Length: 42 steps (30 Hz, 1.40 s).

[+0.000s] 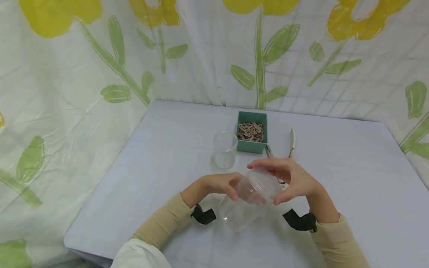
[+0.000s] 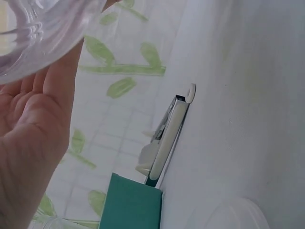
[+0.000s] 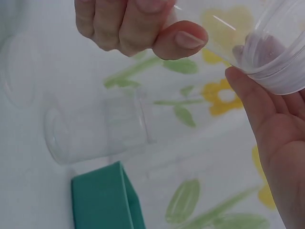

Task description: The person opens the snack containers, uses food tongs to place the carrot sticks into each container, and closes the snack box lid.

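Clear plastic is gripped at the lower middle of the frame: a jar is held off the table, tilted so that its ribbed end is aimed toward the upper right. Its smooth wall is clasped by the left hand, while the ribbed end is grasped by the right hand, thumb and fingers set on opposite sides. By this spread, it seems, the slick body is kept steady and purchase is found on the ribs; whether a cap or a bare neck is formed by them cannot be told. Near the centre of the frame, an upright vessel is stood just beside a green box, by whose walls brown dried pieces are kept together. Tongs are laid to the box's right, probably for easy reach, and are partly hidden by the right hand. At the lower right of the left wrist view, a translucent disc is seen on the table. By count, 2 clear containers, 1 box, 1 pair of tongs and 1 disc are shown; the pieces cannot be counted.
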Each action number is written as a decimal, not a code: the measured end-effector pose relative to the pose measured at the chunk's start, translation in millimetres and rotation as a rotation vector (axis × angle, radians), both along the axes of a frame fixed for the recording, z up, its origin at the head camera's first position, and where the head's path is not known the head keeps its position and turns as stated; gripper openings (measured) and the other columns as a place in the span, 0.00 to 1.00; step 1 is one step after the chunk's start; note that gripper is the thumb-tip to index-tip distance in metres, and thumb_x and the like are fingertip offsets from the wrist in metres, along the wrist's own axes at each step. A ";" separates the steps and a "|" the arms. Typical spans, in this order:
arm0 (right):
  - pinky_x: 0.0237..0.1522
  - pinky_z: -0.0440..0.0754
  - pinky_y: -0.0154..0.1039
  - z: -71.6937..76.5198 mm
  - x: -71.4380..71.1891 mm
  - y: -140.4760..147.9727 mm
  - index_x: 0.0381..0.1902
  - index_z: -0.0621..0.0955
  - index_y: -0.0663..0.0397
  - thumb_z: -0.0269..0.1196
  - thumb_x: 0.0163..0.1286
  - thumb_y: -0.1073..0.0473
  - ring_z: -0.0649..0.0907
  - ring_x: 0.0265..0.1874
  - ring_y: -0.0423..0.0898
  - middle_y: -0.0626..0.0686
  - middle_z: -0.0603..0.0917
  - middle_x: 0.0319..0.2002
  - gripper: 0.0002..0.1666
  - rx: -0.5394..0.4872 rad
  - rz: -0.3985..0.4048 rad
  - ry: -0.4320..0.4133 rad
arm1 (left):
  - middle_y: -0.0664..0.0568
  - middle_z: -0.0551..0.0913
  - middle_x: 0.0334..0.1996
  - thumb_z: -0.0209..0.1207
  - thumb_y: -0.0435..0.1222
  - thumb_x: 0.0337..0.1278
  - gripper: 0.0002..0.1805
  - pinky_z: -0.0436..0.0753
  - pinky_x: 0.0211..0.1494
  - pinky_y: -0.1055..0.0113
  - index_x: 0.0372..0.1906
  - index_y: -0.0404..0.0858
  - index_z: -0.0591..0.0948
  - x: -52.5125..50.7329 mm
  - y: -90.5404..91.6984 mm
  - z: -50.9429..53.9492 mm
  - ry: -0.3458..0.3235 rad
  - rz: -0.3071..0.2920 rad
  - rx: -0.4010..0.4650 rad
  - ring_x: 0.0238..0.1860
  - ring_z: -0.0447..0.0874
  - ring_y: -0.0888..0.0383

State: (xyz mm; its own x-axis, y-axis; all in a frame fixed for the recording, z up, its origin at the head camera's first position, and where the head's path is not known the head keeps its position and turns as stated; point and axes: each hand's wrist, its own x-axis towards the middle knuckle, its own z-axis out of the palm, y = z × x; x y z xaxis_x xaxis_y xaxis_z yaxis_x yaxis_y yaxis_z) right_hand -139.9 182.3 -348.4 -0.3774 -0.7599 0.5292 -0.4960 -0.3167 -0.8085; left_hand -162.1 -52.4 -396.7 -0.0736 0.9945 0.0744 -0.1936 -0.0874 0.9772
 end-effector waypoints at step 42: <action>0.65 0.68 0.43 -2.9 3.6 -7.3 0.68 0.64 0.73 0.71 0.60 0.52 0.67 0.68 0.54 0.61 0.69 0.68 0.47 -0.195 0.206 -0.039 | 0.49 0.79 0.51 0.73 0.68 0.20 0.76 0.68 0.64 0.54 0.59 0.11 0.50 8.1 23.8 -16.2 -0.474 -0.301 -0.087 0.55 0.75 0.50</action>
State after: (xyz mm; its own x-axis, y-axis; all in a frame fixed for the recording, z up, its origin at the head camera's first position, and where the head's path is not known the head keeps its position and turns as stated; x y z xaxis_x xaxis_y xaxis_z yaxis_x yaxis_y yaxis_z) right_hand -136.4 175.0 -351.3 -0.2488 -0.7081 0.6608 -0.3745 -0.5589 -0.7399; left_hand -154.0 -28.6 -412.9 0.2088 0.9778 0.0195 -0.6165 0.1161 0.7788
